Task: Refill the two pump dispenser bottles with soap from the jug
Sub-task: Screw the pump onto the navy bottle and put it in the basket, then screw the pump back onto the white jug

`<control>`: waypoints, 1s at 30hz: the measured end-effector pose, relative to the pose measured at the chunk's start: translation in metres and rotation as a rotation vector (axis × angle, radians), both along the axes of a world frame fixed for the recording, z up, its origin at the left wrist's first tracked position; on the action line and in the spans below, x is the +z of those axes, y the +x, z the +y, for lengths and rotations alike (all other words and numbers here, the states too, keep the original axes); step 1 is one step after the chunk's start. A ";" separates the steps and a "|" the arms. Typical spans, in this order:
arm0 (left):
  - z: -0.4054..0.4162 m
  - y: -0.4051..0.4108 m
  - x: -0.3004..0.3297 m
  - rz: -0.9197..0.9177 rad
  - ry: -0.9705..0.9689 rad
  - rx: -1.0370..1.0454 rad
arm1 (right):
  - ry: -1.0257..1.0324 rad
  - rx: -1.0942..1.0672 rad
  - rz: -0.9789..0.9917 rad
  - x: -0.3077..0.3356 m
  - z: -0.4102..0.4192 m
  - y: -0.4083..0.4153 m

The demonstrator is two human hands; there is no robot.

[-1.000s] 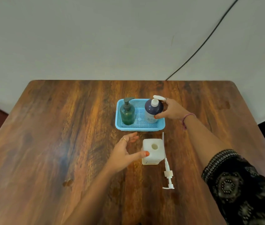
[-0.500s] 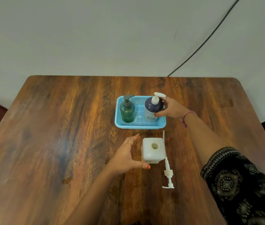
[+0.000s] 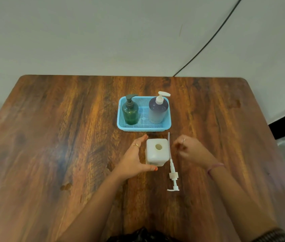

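Since a second ago the right hand [image 3: 193,151] has let go of the purple bottle [image 3: 157,109] and drawn back toward the person, so that it now hangs just right of the jug [image 3: 156,152], fingers loosely curled and holding nothing. The left hand [image 3: 134,159] has closed in on the jug's left side: its fingers lie straight along that wall and the thumb reaches round the near corner, so it steadies rather than grips. The jug stands upright on the desk [image 3: 50,137], mouth open, with its own pump [image 3: 172,170] lying flat just beside it on the right. Both dispensers, the green bottle [image 3: 130,111] and the purple one, stand upright in the blue basket [image 3: 144,127] beyond the jug, pumps apparently on. The step in hand looks like the turn from the bottles to the jug; nothing seems poured yet. Next, a bottle would likely need its pump unscrewed and set aside before the jug is lifted. Pouring from a wide mouth into a narrow neck calls for a slow tilt with both hands, or soap may run down the outside.
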State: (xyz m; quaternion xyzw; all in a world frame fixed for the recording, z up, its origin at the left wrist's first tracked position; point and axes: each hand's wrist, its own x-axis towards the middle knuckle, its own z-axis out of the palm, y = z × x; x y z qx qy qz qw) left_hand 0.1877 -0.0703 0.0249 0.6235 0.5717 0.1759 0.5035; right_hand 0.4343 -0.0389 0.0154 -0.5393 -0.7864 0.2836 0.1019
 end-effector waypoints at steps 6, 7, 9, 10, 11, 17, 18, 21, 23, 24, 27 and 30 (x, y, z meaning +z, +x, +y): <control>-0.001 0.006 0.000 -0.033 0.013 0.023 | 0.019 0.366 -0.341 -0.042 -0.059 0.005; -0.002 0.007 0.000 -0.039 0.019 0.029 | 0.020 0.399 -0.382 -0.044 -0.063 0.004; -0.003 0.009 -0.002 -0.059 0.015 0.057 | 0.023 0.432 -0.417 -0.042 -0.068 0.000; -0.004 0.010 -0.002 -0.075 0.007 0.080 | 0.026 0.442 -0.417 -0.040 -0.069 -0.002; -0.004 0.011 -0.003 -0.092 0.003 0.102 | 0.030 0.451 -0.415 -0.038 -0.070 -0.002; -0.009 0.009 -0.006 -0.178 0.031 0.225 | 0.046 0.475 -0.341 -0.039 -0.071 0.004; -0.010 0.007 -0.004 -0.183 0.039 0.248 | 0.049 0.454 -0.295 -0.037 -0.070 0.006; -0.012 -0.003 0.005 -0.198 0.074 0.292 | 0.068 0.305 -0.076 -0.021 -0.067 0.013; -0.013 -0.013 0.012 -0.187 0.091 0.315 | 0.050 0.189 0.076 0.001 -0.065 0.014; -0.013 -0.018 0.015 -0.177 0.098 0.328 | 0.054 0.131 0.179 0.014 -0.064 0.013; -0.014 -0.035 0.022 -0.150 0.126 0.349 | -0.007 -0.079 0.551 0.057 -0.062 0.006; -0.017 -0.048 0.031 -0.114 0.153 0.338 | -0.071 -0.174 0.815 0.094 -0.056 -0.005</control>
